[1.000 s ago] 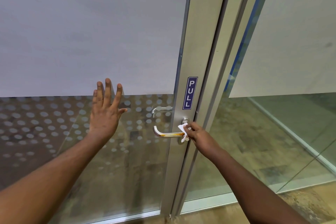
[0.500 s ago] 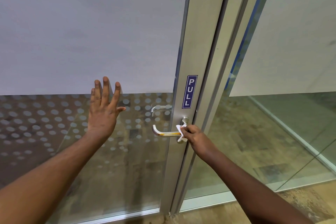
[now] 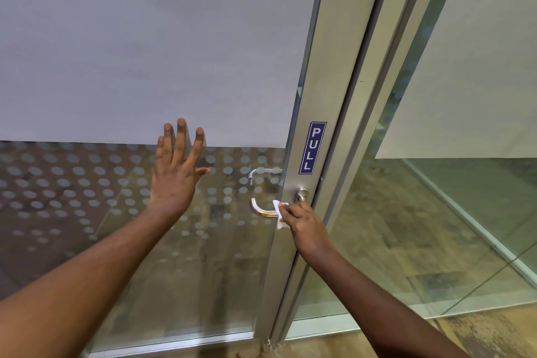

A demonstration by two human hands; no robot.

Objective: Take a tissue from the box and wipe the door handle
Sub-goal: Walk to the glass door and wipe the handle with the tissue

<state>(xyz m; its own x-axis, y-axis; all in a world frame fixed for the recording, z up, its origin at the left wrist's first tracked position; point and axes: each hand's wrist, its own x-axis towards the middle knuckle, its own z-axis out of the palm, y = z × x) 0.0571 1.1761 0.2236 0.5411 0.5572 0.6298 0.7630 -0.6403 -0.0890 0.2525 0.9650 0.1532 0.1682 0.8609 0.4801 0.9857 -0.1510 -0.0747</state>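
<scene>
A silver lever door handle (image 3: 260, 208) sticks out from the metal door frame, its free end curving at the left. My right hand (image 3: 302, 221) is closed around a small white tissue (image 3: 279, 213) and presses it onto the middle of the lever. An orange-brown smear shows on the lever just left of the tissue. My left hand (image 3: 174, 171) lies flat on the glass door panel, fingers spread, left of the handle. No tissue box is in view.
The glass door (image 3: 145, 241) has a frosted upper part and a dotted band. A blue PULL sign (image 3: 312, 147) sits on the metal frame (image 3: 328, 96) above the handle. A second handle (image 3: 261, 173) shows behind the glass. A fixed glass panel (image 3: 436, 227) stands at right.
My right hand has slid the tissue leftward along the lever, away from the handle's base. My left hand stays flat on the glass.
</scene>
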